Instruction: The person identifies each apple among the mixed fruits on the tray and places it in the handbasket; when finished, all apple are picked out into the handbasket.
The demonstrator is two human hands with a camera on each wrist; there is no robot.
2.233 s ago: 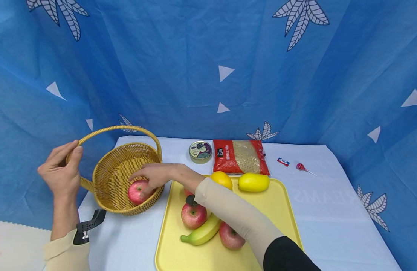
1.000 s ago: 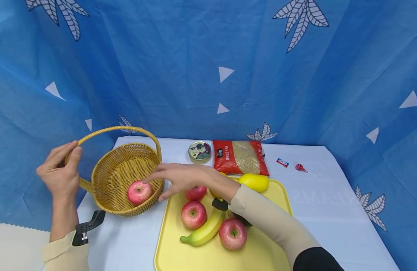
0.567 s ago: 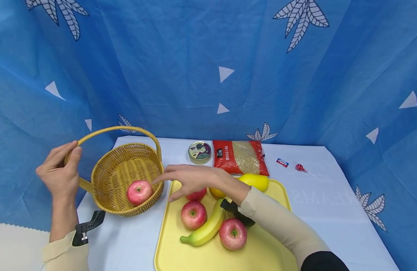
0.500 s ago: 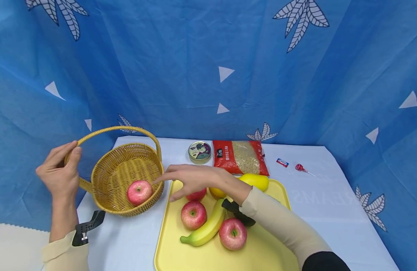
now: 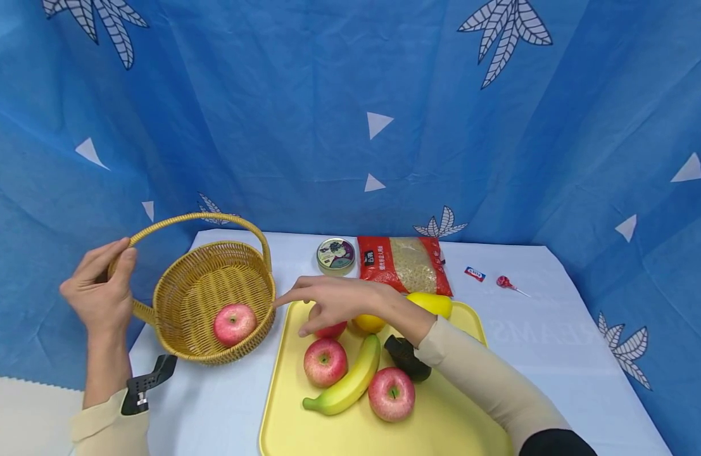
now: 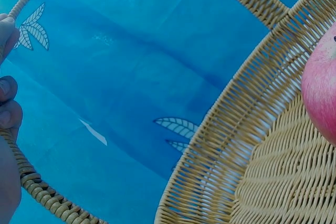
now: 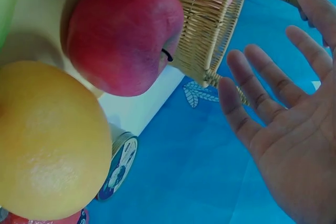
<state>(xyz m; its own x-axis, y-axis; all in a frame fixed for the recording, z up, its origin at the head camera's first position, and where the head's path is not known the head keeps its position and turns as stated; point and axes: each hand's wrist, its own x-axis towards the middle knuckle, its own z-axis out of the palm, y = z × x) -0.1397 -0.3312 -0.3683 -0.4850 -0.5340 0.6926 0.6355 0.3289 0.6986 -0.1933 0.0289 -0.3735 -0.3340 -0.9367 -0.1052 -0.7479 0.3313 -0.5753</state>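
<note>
My left hand (image 5: 102, 288) grips the raised handle of a wicker basket (image 5: 208, 291) at the left. Inside the basket lies one red apple (image 5: 235, 324). My right hand (image 5: 339, 301) hovers over the far left of a yellow tray (image 5: 293, 437), fingers extended and holding nothing; its palm shows in the right wrist view. Beneath it an apple (image 5: 334, 330) is partly covered. Beside that sit an orange (image 5: 370, 324), another apple (image 5: 325, 362), a banana (image 5: 350, 383) and a third apple (image 5: 392, 394). A dark rounded object (image 5: 415, 367) is partly hidden by the right wrist.
A yellow oblong fruit (image 5: 435, 305) lies at the tray's far edge. Behind the tray are a round tin (image 5: 335, 254) and a red bag of dry food (image 5: 407, 263). A small wrapped candy (image 5: 475, 273) and a lollipop (image 5: 505, 282) lie to the right. A blue curtain (image 5: 270, 126) closes the back.
My right hand has let go of the apple in the basket and drawn back rightward, out over the tray. The left hand keeps its grip on the handle.
</note>
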